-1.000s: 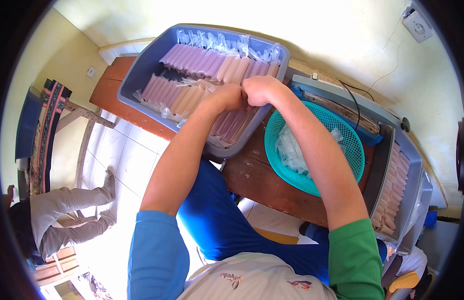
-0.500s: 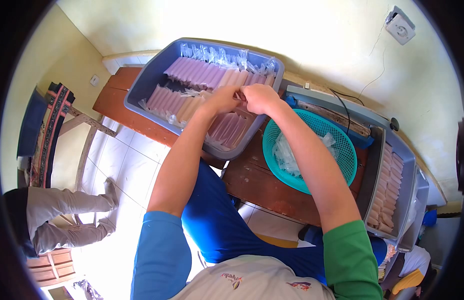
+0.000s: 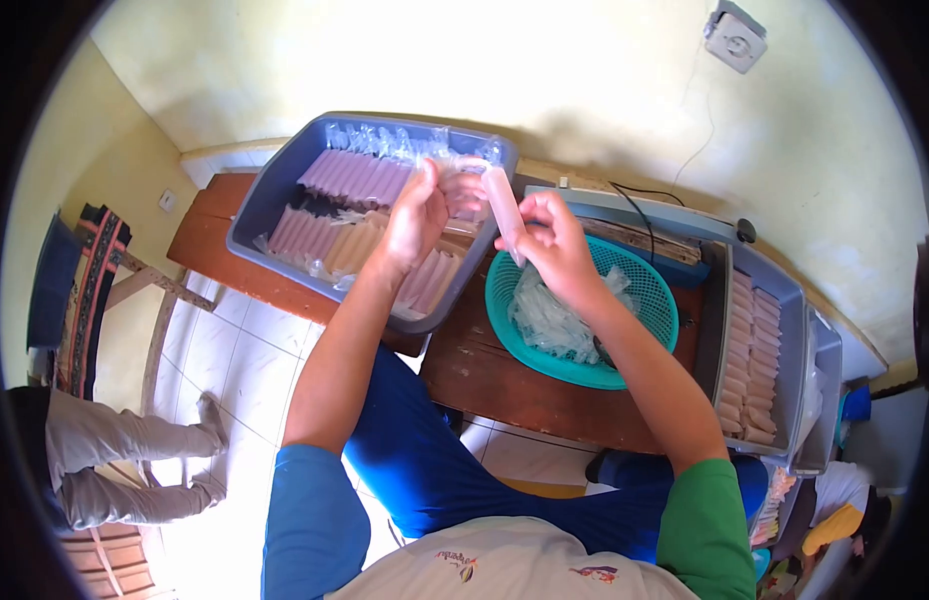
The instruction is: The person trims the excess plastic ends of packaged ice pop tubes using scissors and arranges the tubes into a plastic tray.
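Observation:
In the head view, my right hand [image 3: 554,243] pinches the lower end of a pink filled plastic tube [image 3: 503,203], which looks like an ice pop and tilts upward. My left hand [image 3: 416,222] is open, palm turned toward the tube, its fingers stretched out to the tube's upper end; whether they touch it I cannot tell. Below and behind the hands, a grey tub [image 3: 246,215] contains rows of similar tubes [image 3: 356,178], pink and pale orange, with knotted clear ends. Under my right forearm sits a turquoise basket [image 3: 667,300] with clear plastic bags [image 3: 554,315].
A brown wooden bench [image 3: 529,405] carries the containers. To the right, another grey tub [image 3: 784,400] holds stacked pinkish tubes [image 3: 749,350]. A long blue-grey device [image 3: 634,218] with a cable lies along the wall. Another person's legs [image 3: 134,440] show at left.
My hands were together over the grey tub; they have parted. My right hand has moved right with the pink tube, now plainly visible, and my left hand has opened. The view has shifted.

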`<state>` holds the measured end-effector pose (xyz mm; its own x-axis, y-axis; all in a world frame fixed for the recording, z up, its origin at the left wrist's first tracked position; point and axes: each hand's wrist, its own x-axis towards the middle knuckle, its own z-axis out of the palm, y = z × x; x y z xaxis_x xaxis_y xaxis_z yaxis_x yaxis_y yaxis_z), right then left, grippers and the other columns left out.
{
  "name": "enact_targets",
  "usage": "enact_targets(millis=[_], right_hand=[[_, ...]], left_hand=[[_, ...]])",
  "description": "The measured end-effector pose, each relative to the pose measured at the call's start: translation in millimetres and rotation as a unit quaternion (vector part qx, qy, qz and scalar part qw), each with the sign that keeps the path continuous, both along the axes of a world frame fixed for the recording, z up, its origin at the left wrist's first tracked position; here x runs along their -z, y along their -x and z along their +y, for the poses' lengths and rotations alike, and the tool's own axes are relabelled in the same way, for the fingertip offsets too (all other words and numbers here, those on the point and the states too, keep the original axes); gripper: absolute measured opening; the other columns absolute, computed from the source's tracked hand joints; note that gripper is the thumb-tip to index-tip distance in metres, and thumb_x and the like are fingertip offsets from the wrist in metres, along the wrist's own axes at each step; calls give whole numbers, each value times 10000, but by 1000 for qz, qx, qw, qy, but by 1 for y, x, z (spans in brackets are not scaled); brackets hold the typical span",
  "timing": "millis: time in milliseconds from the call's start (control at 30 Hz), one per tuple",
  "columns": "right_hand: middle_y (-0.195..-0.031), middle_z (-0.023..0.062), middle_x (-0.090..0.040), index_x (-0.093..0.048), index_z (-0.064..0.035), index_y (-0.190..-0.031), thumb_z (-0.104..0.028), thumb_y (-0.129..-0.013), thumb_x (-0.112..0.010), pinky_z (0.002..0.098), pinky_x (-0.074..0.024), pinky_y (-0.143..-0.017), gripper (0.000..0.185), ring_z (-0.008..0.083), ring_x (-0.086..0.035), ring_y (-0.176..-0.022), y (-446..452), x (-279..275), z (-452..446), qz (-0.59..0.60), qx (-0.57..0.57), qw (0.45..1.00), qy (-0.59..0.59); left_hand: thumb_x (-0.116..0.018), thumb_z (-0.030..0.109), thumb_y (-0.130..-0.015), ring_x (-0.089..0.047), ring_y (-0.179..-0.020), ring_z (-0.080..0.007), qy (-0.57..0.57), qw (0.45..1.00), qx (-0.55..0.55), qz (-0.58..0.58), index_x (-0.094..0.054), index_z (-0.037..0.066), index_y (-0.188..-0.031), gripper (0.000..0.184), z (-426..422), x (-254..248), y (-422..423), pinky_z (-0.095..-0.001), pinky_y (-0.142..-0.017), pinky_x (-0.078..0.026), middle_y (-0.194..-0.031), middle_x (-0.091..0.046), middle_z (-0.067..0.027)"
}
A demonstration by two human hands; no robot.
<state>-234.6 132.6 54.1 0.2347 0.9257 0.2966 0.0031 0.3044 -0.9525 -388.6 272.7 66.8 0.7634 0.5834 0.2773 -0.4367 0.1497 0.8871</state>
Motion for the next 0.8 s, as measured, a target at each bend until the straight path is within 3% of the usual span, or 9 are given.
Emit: enact_targets(millis=[67, 133, 167, 200, 300, 333, 533, 667, 800], right_hand=[[-1004, 119, -577, -432, -23, -1067, 6, -886, -590, 278, -500, -603, 242, 213, -681, -841, -3, -1, -30, 62, -6, 997, 35], [-1022, 121, -571, -434, -25, -1070, 24, -874, -587, 278, -507, -635, 253, 241, -685, -870, -9, 3, -56, 71, -3, 997, 44], [-1026, 122, -571, -434, -26, -1071, 31, -868, -585, 280, -508, -651, 259, 244, -685, -869, -11, 3, -69, 92, -3, 993, 68], [-1030, 124, -571, -435, -26, -1072, 38, -861, -583, 282, -510, -667, 265, 246, -685, -868, -13, 5, -83, 114, -2, 989, 94], [-1069, 148, -589, -436, -36, -1104, 30, -850, -570, 318, -517, -741, 295, 271, -684, -906, -19, 14, -119, 132, 10, 982, 132], [-1078, 157, -605, -438, -45, -1113, 15, -848, -565, 348, -522, -795, 299, 281, -682, -924, -20, 16, -130, 145, 14, 977, 158], [-1091, 164, -611, -436, -42, -1126, 23, -847, -584, 367, -535, -826, 321, 300, -680, -947, -26, 38, -173, 190, 5, 963, 191], [-1119, 163, -600, -440, -38, -1118, 1, -861, -609, 356, -537, -832, 310, 301, -677, -962, -22, 43, -172, 189, -19, 967, 171], [-1152, 137, -571, -466, -10, -1072, -8, -878, -621, 328, -538, -828, 249, 245, -661, -983, -18, 47, -164, 175, 33, 973, 147]], left_hand=[[-356, 609, -954, -590, -1031, -239, 34, 998, 56, -18, -530, -3, -1257, 704, -13, 5, -8, -392, -947, -424, -1086, -643, -128], [-433, 568, -947, -591, -1035, -229, 51, 994, 93, 1, -553, -7, -1237, 655, -34, 10, -19, -383, -939, -433, -1079, -645, -122], [-515, 506, -934, -593, -1032, -215, 29, 995, 87, 24, -560, -8, -1237, 598, -46, 15, -24, -374, -925, -441, -1071, -649, -110], [-544, 341, -962, -610, -985, -185, 62, 994, 91, 22, -561, -30, -1234, 460, -60, 19, -29, -335, -881, -466, -1069, -651, -92], [-567, 246, -960, -621, -961, -179, 101, 987, 99, 76, -557, -38, -1245, 402, -99, 33, -44, -343, -880, -480, -1102, -644, -107], [-567, 243, -959, -624, -958, -177, 98, 985, 116, 85, -581, -24, -1221, 375, -107, 38, -48, -338, -871, -488, -1079, -651, -103], [-554, 207, -953, -630, -921, -180, 72, 981, 127, 125, -612, -1, -1141, 286, -141, 55, -60, -348, -874, -476, -1010, -655, -98], [-536, 183, -951, -639, -886, -198, 139, 974, 135, 118, -626, 4, -1022, 213, -152, 57, -63, -339, -840, -489, -935, -662, -123], [-543, 195, -956, -653, -842, -176, 141, 973, 120, 136, -648, 1, -1018, 229, -152, 53, -60, -299, -791, -503, -876, -669, -106]])
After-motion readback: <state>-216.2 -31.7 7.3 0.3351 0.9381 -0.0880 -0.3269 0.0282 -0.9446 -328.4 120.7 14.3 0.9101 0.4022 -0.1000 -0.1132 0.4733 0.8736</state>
